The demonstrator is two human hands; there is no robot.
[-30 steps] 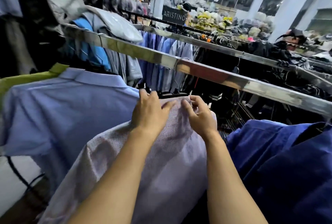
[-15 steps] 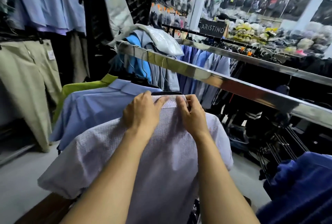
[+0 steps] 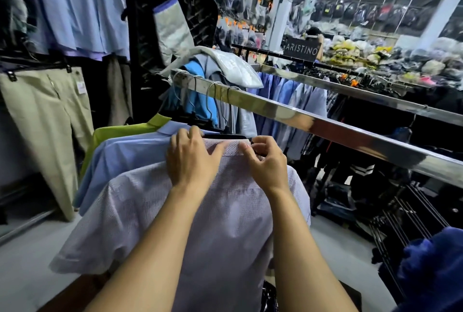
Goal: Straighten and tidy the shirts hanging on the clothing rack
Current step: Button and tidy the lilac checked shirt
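Shirt: fine-checked lilac weave, hanging below the flat chrome rail.
Hands: we see left hand and right hand apart, both gripping its collar.
Change: grip as before.

The rail is polished metal, smooth and mirror-glossy. The shirt is matt cloth with a fine woven grain; the blue shirt is smoother matt cloth. The hanger is black plastic, the hooks shiny wire, the trousers matt cloth

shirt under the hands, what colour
The shirt is pale lilac, finely striped or checked; head view.
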